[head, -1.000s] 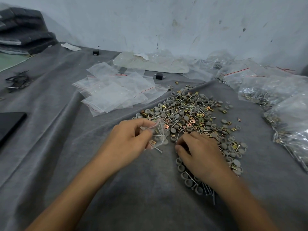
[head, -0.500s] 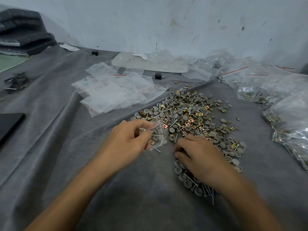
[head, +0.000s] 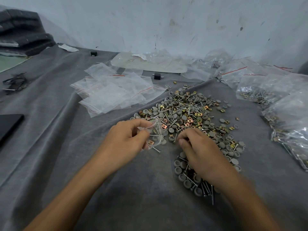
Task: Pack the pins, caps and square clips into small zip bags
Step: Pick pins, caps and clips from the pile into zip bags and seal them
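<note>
A loose heap [head: 188,114] of grey round caps, metal pins and brass square clips lies on the grey cloth [head: 66,164]. My left hand [head: 123,140] pinches a small clear zip bag [head: 156,134] by its mouth; pins, a cap and a clip show inside it. One pin [head: 156,150] lies just below the bag. To the right of the bag, my right hand [head: 200,150] rests palm down on the near part of the heap with its fingers curled over the parts; what the fingertips hold is hidden.
Several empty zip bags [head: 113,92] lie spread to the left of the heap. Filled bags [head: 286,117] pile up along the right side. A dark flat object [head: 8,125] sits at the left edge, and the wall [head: 166,22] is close behind.
My right hand has crept a little toward the middle of the heap, its fingers curling in. My left hand still holds the bag in the same place.
</note>
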